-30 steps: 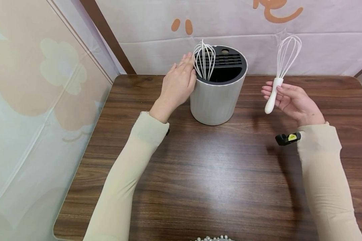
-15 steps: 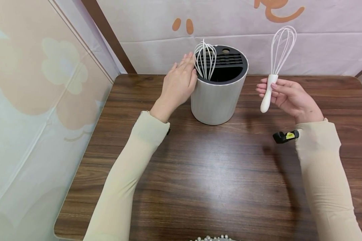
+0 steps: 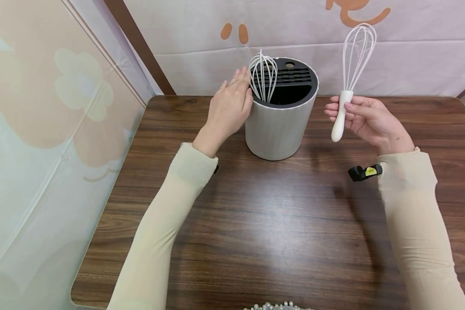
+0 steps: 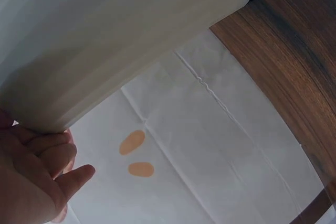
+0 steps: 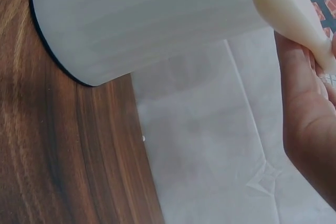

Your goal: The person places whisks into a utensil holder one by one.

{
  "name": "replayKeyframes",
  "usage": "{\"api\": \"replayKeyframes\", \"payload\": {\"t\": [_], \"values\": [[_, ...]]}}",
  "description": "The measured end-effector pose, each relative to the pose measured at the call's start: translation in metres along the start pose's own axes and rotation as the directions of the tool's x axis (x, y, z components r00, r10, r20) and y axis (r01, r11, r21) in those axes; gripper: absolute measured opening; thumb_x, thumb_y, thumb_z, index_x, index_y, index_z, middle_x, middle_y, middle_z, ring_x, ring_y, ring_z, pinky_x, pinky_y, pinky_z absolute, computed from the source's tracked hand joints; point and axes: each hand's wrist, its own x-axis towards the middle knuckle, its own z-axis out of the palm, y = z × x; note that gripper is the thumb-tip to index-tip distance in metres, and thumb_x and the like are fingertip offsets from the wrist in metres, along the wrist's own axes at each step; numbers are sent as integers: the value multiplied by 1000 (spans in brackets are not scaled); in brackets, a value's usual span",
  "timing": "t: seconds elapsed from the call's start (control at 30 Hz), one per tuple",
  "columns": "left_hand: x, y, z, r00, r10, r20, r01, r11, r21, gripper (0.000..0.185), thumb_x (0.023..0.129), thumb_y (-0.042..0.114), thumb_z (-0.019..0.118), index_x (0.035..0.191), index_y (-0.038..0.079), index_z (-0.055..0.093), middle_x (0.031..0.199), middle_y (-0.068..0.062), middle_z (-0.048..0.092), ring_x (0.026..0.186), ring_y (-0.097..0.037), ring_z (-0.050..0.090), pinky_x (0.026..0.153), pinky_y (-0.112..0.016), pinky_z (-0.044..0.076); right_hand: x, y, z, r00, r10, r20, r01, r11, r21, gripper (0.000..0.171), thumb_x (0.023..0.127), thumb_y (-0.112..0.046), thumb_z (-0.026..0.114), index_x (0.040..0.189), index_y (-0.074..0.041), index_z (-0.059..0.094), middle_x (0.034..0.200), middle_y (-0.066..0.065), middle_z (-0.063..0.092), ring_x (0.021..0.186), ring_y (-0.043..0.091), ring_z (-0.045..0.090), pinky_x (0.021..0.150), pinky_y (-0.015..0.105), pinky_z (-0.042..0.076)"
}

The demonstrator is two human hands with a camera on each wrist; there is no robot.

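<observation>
A white ribbed utensil holder (image 3: pixel 280 125) with a black slotted top stands at the back of the wooden table (image 3: pixel 255 224). One white whisk (image 3: pixel 262 77) stands in it, wires up. My left hand (image 3: pixel 229 107) rests flat against the holder's left side, fingers straight; the left wrist view shows the holder's wall (image 4: pixel 105 40) right next to my fingers (image 4: pixel 47 161). My right hand (image 3: pixel 366 120) holds a second white whisk (image 3: pixel 348 73) upright by its handle, to the right of the holder and above the table. The right wrist view shows that handle (image 5: pixel 294 14) and the holder (image 5: pixel 147 19).
A pale cloth wall (image 3: pixel 410 56) with orange shapes runs behind the table. A patterned panel (image 3: pixel 42 129) closes the left side. A cluster of white beads (image 3: pixel 275 306) lies at the table's near edge. A black wrist-camera clip (image 3: pixel 362 172) sits by my right sleeve.
My right hand has lifted the whisk and carried it slightly left, toward the holder. My left hand has stayed against the holder.
</observation>
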Motion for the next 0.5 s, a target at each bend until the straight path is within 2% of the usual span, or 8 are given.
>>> {"api": "replayKeyframes", "payload": {"t": [0.5], "values": [[0, -1, 0, 1000, 1, -3, -1, 1000, 5, 49, 102, 23, 29, 146, 3, 34, 150, -6, 30, 139, -14, 24, 113, -36, 18, 8, -7, 14, 999, 0, 51, 1, 1000, -24, 32, 97, 13, 29, 119, 20, 51, 111, 33, 60, 108, 37, 60, 94, 42, 45]]}}
